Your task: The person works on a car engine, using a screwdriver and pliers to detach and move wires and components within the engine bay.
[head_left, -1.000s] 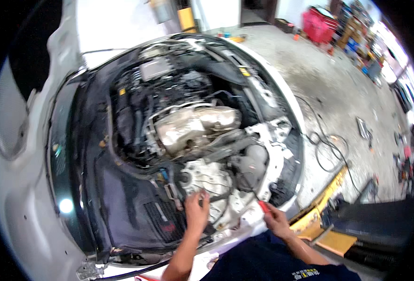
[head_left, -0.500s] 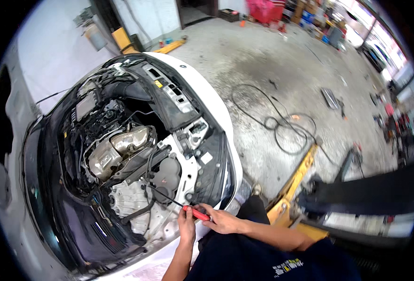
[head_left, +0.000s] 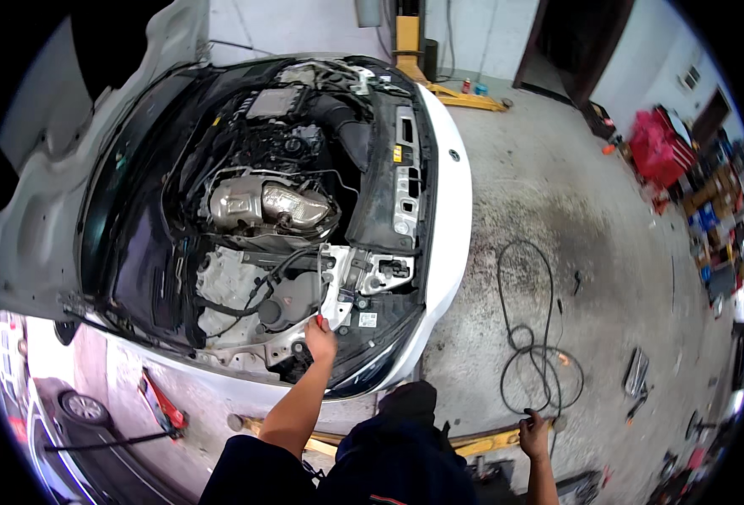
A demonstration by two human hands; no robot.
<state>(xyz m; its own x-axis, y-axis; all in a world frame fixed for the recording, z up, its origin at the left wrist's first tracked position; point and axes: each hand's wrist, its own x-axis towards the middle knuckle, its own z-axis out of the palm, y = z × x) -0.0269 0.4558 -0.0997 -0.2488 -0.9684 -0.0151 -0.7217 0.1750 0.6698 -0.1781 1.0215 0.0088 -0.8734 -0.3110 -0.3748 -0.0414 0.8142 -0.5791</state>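
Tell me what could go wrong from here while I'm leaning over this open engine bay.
The red-handled tool with a thin shaft in your left hand could slip and knock the rounded grey plastic part beside it. The looped black cable on the grey concrete floor might trip you if you step that way.

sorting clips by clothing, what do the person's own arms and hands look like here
The left hand and right hand are bare, with no gloves, and no watch or band shows at either wrist. The left arm has a short, dark navy sleeve that leaves the forearm uncovered. The right forearm is bare where it shows; any sleeve is out of view.
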